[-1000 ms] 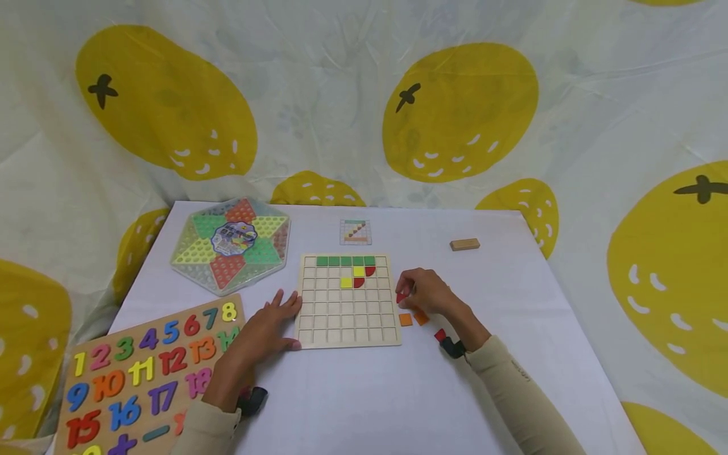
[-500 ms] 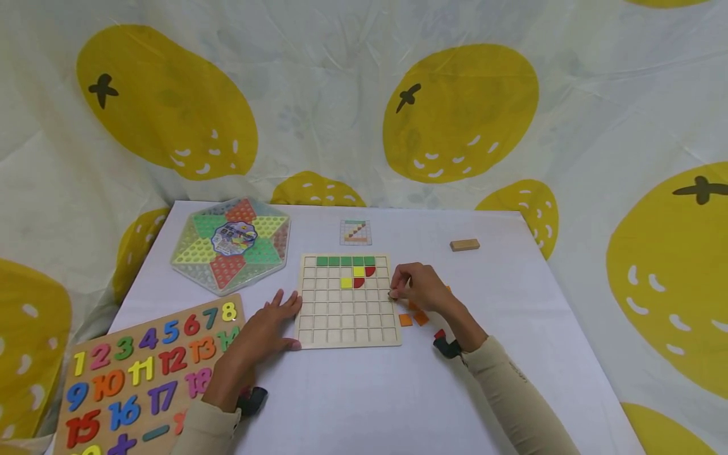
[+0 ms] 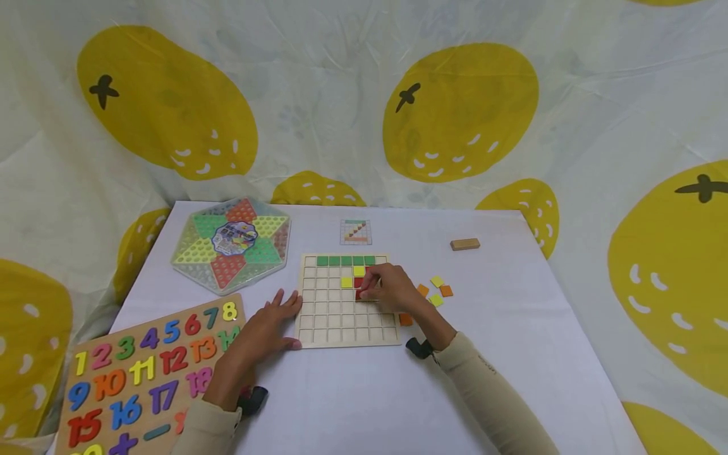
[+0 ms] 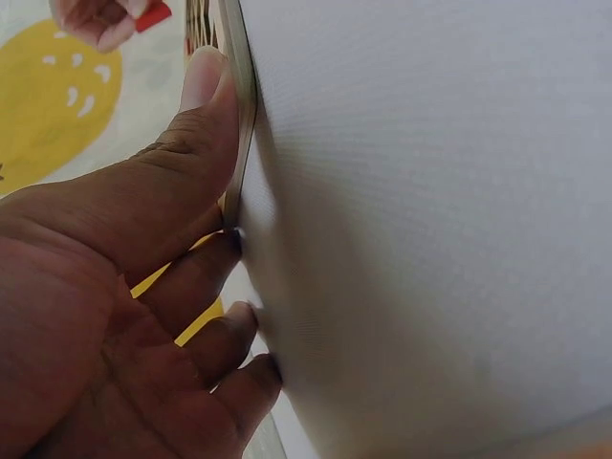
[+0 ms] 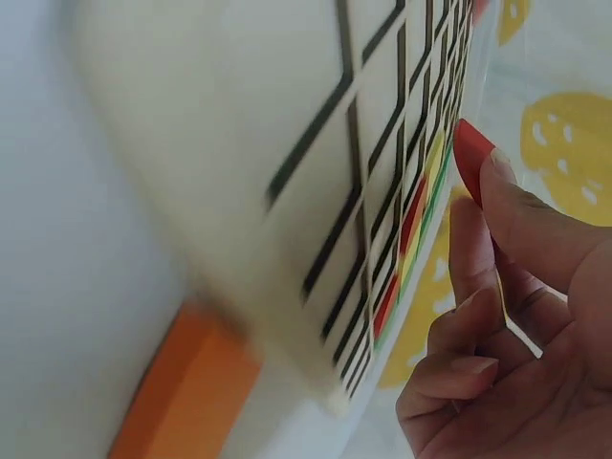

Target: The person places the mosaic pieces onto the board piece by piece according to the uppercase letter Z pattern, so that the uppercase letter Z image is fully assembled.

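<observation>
Right hand (image 3: 388,287) pinching red piece (image 5: 469,156), left hand (image 3: 263,332) touching grid board (image 3: 335,321)

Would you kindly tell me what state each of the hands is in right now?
Left hand: open, touching the board at its left edge.
Right hand: closed, pinching a red piece over the board.

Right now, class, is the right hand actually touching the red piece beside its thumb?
Touching. The right wrist view shows it: the right hand holds the red piece, with the thumb tip overlapping the piece's edge.
</observation>
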Tool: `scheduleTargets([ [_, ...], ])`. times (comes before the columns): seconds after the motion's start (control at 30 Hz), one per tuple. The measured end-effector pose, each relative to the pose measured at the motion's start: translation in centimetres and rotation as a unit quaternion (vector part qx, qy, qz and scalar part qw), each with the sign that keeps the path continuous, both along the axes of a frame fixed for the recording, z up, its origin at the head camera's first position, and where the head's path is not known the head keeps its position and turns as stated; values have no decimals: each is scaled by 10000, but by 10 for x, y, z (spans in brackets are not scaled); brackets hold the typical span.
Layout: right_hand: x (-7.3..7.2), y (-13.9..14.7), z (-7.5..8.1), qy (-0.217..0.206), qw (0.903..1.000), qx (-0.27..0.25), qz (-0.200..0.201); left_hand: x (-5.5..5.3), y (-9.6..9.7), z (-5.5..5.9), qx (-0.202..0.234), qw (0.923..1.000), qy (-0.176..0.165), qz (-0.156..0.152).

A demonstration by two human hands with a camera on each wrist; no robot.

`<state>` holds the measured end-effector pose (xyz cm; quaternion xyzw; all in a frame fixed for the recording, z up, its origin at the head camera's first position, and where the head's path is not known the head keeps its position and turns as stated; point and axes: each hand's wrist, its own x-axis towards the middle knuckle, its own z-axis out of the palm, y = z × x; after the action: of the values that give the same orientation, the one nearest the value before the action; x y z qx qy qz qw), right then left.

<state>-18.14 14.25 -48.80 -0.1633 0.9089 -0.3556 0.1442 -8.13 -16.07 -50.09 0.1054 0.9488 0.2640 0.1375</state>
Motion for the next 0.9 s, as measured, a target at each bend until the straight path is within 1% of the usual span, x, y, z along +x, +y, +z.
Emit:
scheduleTargets([
  [0.17, -2, -18, -4, -41, 9996, 283, -19, -1, -1, -2, -29, 10000, -6, -19],
  [0.23, -3, -24, -5, -62, 9990, 436, -75, -1, -1, -3, -31, 10000, -1, -29],
  [0.37, -4, -33, -6, -63, 9981, 586, -167, -1, -1, -3, -12, 10000, -12, -19],
  [0.57, -3, -41, -5, 139, 9966, 769, -254, -1, -2, -1, 5, 10000, -77, 14],
  [0.77, -2, -44, -2, 169, 9971, 710, -231, -1, -2, -1, -7, 9999, -145, 73],
  [0.9, -3, -38, -2, 53, 9985, 528, -123, -1, -2, -1, -3, 9999, -145, 66],
])
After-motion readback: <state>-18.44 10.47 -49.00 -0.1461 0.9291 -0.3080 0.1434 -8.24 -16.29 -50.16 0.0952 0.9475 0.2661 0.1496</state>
